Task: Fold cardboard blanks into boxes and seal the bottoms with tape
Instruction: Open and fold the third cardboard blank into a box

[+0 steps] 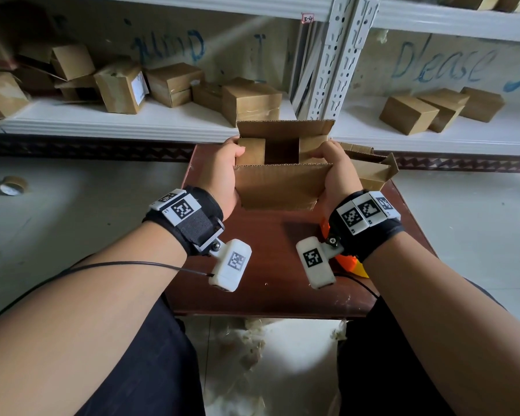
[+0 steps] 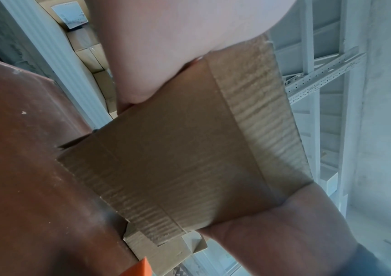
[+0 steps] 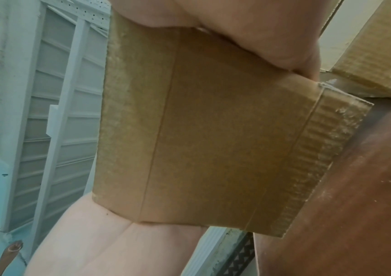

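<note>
Box: cardboard box [image 1: 282, 184] held up over the brown table [image 1: 270, 265], open end toward the head camera, between both hands.
Flaps: two short side flaps are folded inward (a dark gap shows between them); the far long flap stands up and the near long flap hangs toward the person.
Left hand: left hand [image 1: 219, 172] grasps the box's left side, thumb curled over the folded left flap.
Right hand: right hand [image 1: 339, 172] grasps the right side, thumb pressed on the right flap; the other fingers are hidden behind the cardboard.
Wrist views: each shows the box's outer wall clamped between the two palms, above the table.
Table extras: second cardboard piece [image 1: 370, 169] lies just right of the box; orange tool [image 1: 347, 261] sits under the right wrist, mostly hidden.
Floor: tape roll [image 1: 12, 185] lies well to the left.
Shelf: white shelf [image 1: 132, 118] behind carries several folded boxes [image 1: 174, 84].
</note>
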`<control>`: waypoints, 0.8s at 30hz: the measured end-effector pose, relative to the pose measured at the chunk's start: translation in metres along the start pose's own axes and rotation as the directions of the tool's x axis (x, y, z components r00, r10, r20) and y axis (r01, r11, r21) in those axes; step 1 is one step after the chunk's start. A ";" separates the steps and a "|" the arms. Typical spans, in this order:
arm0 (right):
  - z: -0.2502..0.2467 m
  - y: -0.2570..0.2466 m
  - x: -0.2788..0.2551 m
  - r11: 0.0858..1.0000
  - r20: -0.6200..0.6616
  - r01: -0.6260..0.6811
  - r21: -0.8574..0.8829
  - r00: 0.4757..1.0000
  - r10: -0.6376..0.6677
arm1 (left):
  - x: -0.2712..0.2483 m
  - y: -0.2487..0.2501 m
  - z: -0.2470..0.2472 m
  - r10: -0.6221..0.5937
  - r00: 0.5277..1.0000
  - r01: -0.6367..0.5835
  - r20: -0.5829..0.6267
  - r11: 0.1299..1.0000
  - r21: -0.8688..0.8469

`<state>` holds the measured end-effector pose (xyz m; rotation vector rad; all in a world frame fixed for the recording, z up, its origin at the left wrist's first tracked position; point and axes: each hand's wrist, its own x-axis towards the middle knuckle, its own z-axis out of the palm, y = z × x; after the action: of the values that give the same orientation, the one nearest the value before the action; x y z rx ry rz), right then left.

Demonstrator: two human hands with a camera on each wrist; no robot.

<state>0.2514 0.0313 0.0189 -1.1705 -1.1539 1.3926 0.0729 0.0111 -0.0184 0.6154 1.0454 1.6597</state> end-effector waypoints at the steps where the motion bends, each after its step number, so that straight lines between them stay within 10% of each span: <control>1: 0.000 0.000 0.001 1.000 -0.004 -0.007 0.008 1.000 0.007 | -0.004 0.002 0.002 -0.010 1.000 0.010 0.013 1.000 0.005; 9: -0.007 0.003 0.010 0.967 -0.034 -0.180 0.179 0.981 0.189 | -0.011 0.009 0.007 0.003 0.995 -0.009 0.095 0.998 0.063; 15: -0.010 0.007 0.015 0.908 0.006 -0.244 0.340 0.966 0.258 | -0.021 0.002 0.011 0.206 0.961 -0.260 0.182 0.899 0.354; 24: 0.003 0.009 -0.001 0.973 0.174 -0.097 0.211 0.983 0.061 | -0.015 0.013 0.009 0.210 0.971 -0.176 -0.110 0.950 0.259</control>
<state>0.2474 0.0294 0.0107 -0.9673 -1.0457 1.6590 0.0787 -0.0009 -0.0017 0.7983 1.3411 1.7745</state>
